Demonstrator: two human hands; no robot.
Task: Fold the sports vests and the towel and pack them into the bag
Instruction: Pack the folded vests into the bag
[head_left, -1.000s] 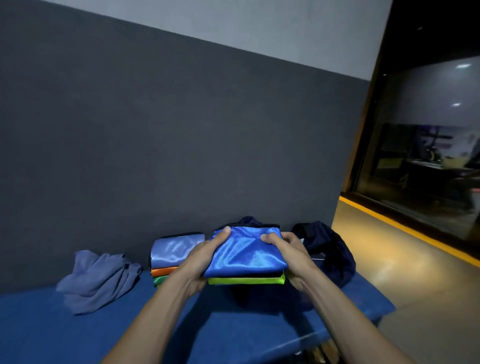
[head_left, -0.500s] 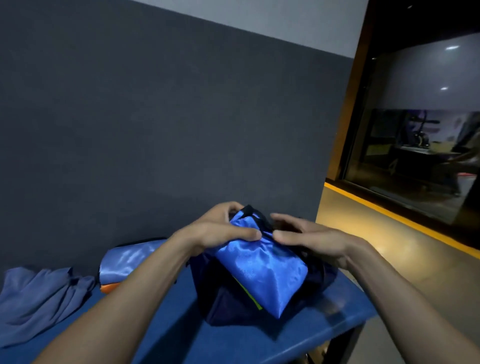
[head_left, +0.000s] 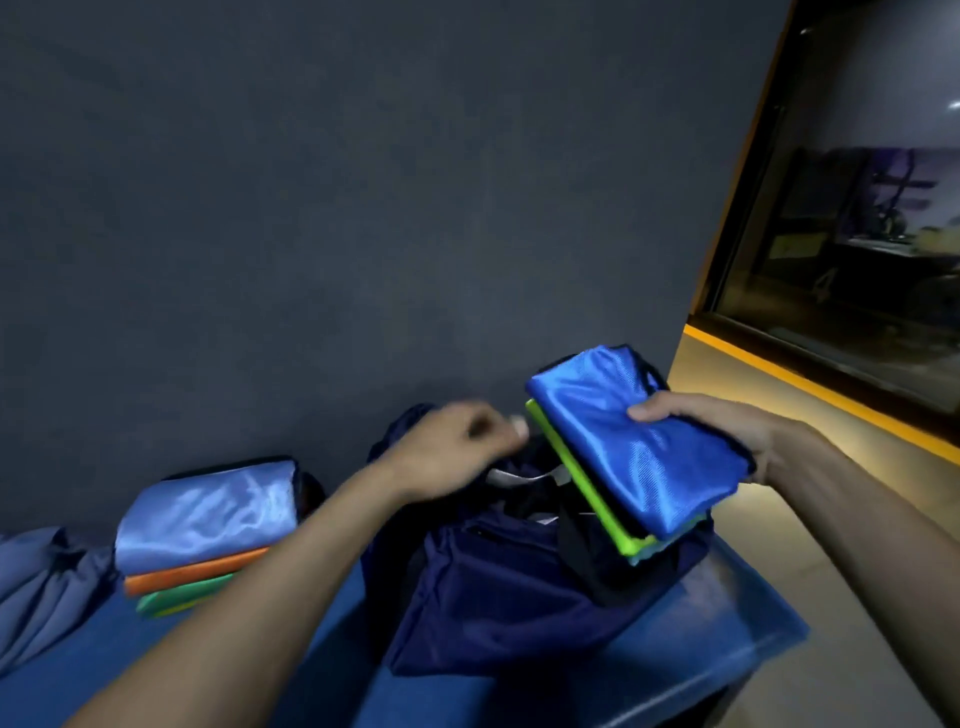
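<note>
The navy bag sits on the blue bench directly below and between the two hands, its mouth gaping upward. The inside is dark, and what lies in it cannot be made out beyond a pale strip near the rim, just under the left hand. A small light patch inside the opening could be a label, but nothing on it can be read.

The right hand holds a folded stack above the bag's right edge, tilted down toward the opening, thumb on top and fingers hidden beneath. The stack is a royal-blue vest over a lime-green vest, with a sliver of paler cloth showing at its lower corner; that bottom piece is too hidden to name.

The left hand is blurred over the bag's far rim, fingers curled. Whether it grips the rim fabric cannot be told.

Left of the left forearm, a second folded pile rests on the bench: a light-blue vest on top, an orange vest under it, a green vest below, and a thin yellow-green edge at the bottom. Farther left, a crumpled grey-blue towel is cut off by the frame edge.

No writing or brand is legible anywhere.
</note>
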